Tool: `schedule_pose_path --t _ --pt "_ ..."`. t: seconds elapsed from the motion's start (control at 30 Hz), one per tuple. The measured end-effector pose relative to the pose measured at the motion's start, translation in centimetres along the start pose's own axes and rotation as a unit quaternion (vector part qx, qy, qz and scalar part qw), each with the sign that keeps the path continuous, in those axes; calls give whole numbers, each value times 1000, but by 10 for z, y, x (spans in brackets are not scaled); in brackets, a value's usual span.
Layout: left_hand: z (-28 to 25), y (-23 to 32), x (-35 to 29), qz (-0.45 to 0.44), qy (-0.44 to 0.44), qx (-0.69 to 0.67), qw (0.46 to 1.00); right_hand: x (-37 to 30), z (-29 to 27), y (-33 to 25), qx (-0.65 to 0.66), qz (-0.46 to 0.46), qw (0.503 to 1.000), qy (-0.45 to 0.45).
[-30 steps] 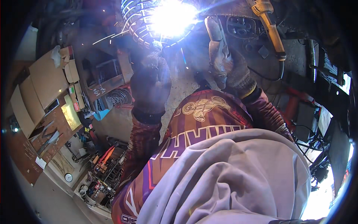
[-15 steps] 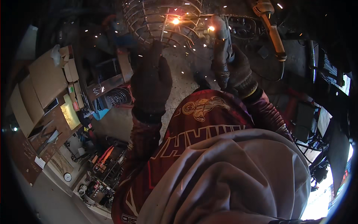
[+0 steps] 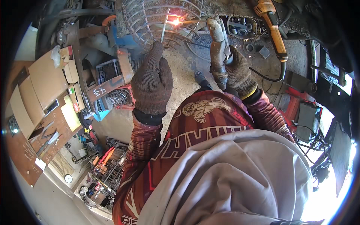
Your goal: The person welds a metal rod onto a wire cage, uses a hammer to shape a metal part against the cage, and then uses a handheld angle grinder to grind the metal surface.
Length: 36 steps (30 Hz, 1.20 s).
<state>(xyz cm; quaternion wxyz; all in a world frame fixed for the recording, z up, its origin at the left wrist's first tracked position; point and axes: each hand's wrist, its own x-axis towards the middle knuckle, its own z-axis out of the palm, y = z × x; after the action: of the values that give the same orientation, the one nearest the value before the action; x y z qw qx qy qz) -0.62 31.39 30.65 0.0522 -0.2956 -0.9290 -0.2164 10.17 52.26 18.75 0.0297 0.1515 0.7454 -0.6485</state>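
Note:
My right hand [image 3: 238, 73], in a brown knit glove with a yellow-edged cuff, is closed round a worn electrode holder [image 3: 218, 54]. A thin welding electrode [image 3: 195, 21] runs left from its head to an orange glowing spot on a round cage of bent metal rods [image 3: 145, 21]. My left hand [image 3: 153, 84], gloved too, is below the cage with its fingers together round the lower end of a straight light metal rod [image 3: 164, 26]. The rod's upper end reaches in among the cage's rings, beside the glow. The fingertips' exact grip is hard to see.
An orange angle grinder [image 3: 275, 35] lies at the upper right, its black cable curving below. A tray of metal parts [image 3: 242, 28] sits beside it. Cardboard boxes [image 3: 48, 78] lie on a brown bench at left. A red machine [image 3: 294, 107] stands at right.
The picture has brightened from dark, and the flying sparks are gone. A glow remains on the cage, while the bright spot at the holder's head has vanished. Both hands have hardly moved.

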Motion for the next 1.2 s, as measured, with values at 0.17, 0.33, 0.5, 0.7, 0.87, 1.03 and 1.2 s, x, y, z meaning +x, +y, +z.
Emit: schedule_pose_path --t 0.17,0.33,0.5,0.7,0.87,1.03,1.2 --pt "6 -37 -22 115 -13 30 993 -3 15 17 377 -18 925 37" --pt "-1 0 -4 -59 -34 -45 997 8 14 2 79 -95 987 100" --pt "9 -19 -17 -57 -41 -111 991 6 8 -4 -87 -187 972 115" --pt "-4 -1 1 43 -8 9 999 1 8 5 112 -71 988 85" --pt "2 -7 -1 7 -11 -38 999 3 3 -8 -1 -87 990 107" --pt "0 2 -1 -28 -7 -80 996 3 5 17 26 -36 997 59" --pt "7 -5 1 55 27 -34 998 1 8 29 56 -25 997 51"
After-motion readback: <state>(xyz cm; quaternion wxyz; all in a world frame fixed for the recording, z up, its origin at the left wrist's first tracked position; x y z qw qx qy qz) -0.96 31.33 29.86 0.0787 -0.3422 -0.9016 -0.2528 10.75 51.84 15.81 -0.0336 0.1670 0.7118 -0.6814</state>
